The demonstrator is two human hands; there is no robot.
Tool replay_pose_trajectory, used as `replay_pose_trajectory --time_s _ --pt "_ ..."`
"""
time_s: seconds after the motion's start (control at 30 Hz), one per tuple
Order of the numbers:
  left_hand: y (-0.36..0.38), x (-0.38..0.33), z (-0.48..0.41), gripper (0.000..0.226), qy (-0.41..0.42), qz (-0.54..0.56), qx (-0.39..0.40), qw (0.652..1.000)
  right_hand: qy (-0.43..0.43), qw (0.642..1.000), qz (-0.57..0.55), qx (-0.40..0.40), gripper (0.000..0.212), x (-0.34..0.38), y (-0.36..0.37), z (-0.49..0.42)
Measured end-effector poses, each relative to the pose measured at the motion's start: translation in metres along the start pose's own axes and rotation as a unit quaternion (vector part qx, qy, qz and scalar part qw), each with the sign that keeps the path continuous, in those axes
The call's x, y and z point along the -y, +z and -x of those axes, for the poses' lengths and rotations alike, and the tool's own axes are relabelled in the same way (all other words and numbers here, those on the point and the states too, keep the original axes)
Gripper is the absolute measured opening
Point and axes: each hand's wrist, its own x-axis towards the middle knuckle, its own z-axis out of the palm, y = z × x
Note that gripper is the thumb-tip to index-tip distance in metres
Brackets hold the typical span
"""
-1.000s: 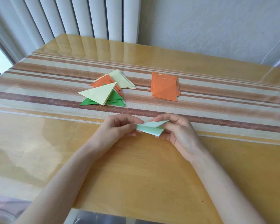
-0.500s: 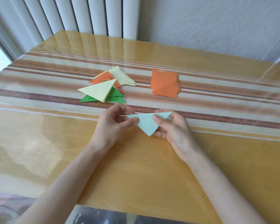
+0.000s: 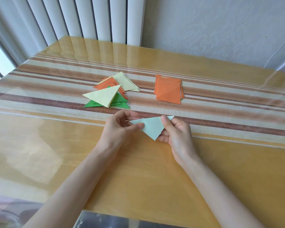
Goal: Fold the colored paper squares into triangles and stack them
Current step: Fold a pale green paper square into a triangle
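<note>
Above the tabletop [image 3: 155, 170], left hand [image 3: 120, 129] and right hand [image 3: 176, 134] each pinch a corner of the pale green triangle [image 3: 152, 127], folding apparently done; next it likely goes onto the triangle pile [image 3: 110, 94] beyond, while orange squares [image 3: 169, 90] wait

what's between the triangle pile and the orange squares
Nothing but bare striped cloth lies between the triangle pile and the orange squares, seen in the head view.

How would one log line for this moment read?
left hand, right hand: pinch pale green triangle | triangle pile: beyond, left | orange squares: beyond, right
</note>
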Motion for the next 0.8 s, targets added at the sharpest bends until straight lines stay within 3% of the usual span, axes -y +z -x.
replay_pose_trajectory --time_s 0.17,0.27,0.37,0.47,0.6,0.8 --pt "-0.001 -0.003 0.001 0.032 -0.041 0.075 0.015 0.996 -0.017 1.000 -0.018 -0.014 0.021 -0.002 0.001 -0.001" --pt "-0.002 -0.006 0.002 0.023 -0.053 0.075 0.011 0.996 -0.016 0.999 -0.039 -0.014 0.018 -0.002 0.001 0.000" --pt "-0.004 -0.009 0.000 0.005 -0.033 0.062 -0.021 0.997 -0.008 0.997 -0.077 0.027 0.018 0.003 0.001 0.001" --pt "-0.008 -0.013 0.001 0.005 0.018 0.023 -0.020 0.999 0.024 0.995 -0.084 0.053 0.020 0.007 0.011 -0.001" --pt "-0.029 -0.019 -0.003 0.010 0.060 -0.048 -0.035 0.996 0.010 0.999 -0.008 0.031 0.004 0.009 0.034 -0.010" --pt "-0.077 -0.026 -0.017 0.013 0.088 -0.115 -0.109 0.983 -0.131 0.970 0.198 0.054 0.016 0.013 0.076 -0.031"
